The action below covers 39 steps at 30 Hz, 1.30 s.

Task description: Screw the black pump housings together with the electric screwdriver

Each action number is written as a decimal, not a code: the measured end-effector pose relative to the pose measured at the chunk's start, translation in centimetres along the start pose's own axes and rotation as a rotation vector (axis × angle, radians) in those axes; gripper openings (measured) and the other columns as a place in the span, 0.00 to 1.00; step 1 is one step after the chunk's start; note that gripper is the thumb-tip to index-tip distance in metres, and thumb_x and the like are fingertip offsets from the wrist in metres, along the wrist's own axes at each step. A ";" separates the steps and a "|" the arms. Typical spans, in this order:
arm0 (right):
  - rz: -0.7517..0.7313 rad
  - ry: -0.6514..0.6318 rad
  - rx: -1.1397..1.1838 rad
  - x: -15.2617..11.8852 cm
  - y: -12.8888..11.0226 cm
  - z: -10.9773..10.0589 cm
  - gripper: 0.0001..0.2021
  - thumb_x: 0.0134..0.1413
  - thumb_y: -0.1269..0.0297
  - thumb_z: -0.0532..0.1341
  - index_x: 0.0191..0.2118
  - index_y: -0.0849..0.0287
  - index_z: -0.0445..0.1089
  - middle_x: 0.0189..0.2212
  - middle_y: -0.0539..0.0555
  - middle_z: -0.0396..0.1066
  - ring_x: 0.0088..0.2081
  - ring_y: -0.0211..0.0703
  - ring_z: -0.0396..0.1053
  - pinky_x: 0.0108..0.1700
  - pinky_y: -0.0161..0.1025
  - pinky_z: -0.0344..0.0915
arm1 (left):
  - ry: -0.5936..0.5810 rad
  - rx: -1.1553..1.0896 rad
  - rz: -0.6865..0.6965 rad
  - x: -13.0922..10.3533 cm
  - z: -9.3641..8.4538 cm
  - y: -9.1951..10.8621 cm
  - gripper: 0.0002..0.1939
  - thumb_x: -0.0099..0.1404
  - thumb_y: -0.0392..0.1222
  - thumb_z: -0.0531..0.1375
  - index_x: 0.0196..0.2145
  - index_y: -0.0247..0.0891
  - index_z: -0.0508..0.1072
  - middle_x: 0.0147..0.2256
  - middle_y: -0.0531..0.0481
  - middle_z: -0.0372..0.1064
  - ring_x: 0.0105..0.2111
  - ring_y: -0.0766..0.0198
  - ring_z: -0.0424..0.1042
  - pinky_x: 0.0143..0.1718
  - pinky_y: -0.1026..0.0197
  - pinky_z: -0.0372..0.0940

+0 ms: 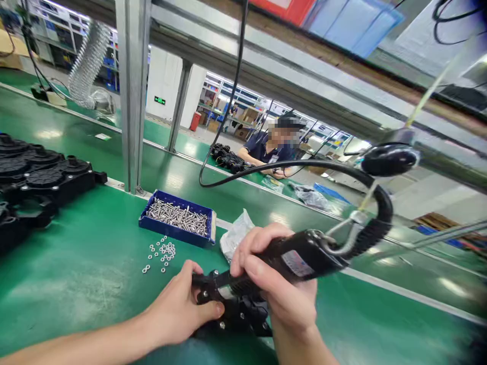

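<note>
My right hand wraps round the body of a black electric screwdriver, which hangs from a cord and is tilted so its nose points down to the left. Under it lies a black plastic housing with several silver screws in it. My left hand grips the housing's left side, the thumb in front and the fingers behind. The tool's tip reaches the housing near my left fingers; whether it sits on a screw cannot be made out. Loose nuts are scattered on the green bench beyond my left hand.
A blue tray full of screws stands behind the nuts, beside a crumpled plastic bag. More black housings are stacked at left. A metal post rises from the bench. Across it, a co-worker sits by black parts.
</note>
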State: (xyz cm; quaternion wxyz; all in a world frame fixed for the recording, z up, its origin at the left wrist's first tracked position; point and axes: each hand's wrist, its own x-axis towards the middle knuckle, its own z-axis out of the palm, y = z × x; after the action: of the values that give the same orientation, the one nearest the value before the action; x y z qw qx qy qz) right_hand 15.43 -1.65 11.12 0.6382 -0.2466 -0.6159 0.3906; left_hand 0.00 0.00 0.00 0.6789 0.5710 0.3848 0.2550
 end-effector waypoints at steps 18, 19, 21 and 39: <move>0.127 -0.090 0.165 -0.8 0.3 0.9 0.10 0.65 0.73 0.65 0.37 0.56 0.64 0.25 0.43 0.64 0.21 0.30 0.65 0.25 0.28 0.62 | 0.020 0.037 0.062 -0.8 -0.2 -0.3 0.26 0.61 0.48 0.70 0.45 0.44 0.57 0.30 0.61 0.70 0.28 0.65 0.64 0.29 0.63 0.57; 0.125 -0.090 0.148 -0.8 0.3 1.0 0.09 0.65 0.73 0.65 0.37 0.56 0.64 0.25 0.43 0.64 0.22 0.30 0.65 0.25 0.29 0.62 | 0.012 0.025 0.068 -0.8 -0.2 -0.3 0.26 0.61 0.48 0.70 0.45 0.44 0.57 0.29 0.61 0.70 0.28 0.66 0.64 0.28 0.63 0.56; 0.112 -0.094 0.097 -0.9 0.2 1.1 0.09 0.65 0.73 0.64 0.37 0.56 0.64 0.26 0.44 0.64 0.23 0.31 0.65 0.26 0.30 0.62 | 0.009 0.024 0.078 -0.8 -0.2 -0.4 0.26 0.61 0.48 0.71 0.44 0.44 0.57 0.28 0.62 0.68 0.28 0.66 0.63 0.28 0.63 0.55; 0.108 -0.216 0.065 -0.9 -0.1 0.4 0.09 0.68 0.71 0.66 0.44 0.52 0.66 0.50 0.53 0.79 0.28 0.31 0.75 0.32 0.32 0.75 | 0.375 1.342 0.012 0.8 -10.7 3.2 0.20 0.77 0.38 0.52 0.59 0.33 0.76 0.47 0.36 0.69 0.44 0.47 0.76 0.49 0.48 0.69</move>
State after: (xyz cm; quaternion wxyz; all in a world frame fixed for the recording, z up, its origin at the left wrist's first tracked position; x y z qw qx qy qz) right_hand 15.14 -2.49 10.66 0.5537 -0.2150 -0.6541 0.4683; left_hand -7.97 7.53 2.35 0.1000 0.8155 0.5668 0.0601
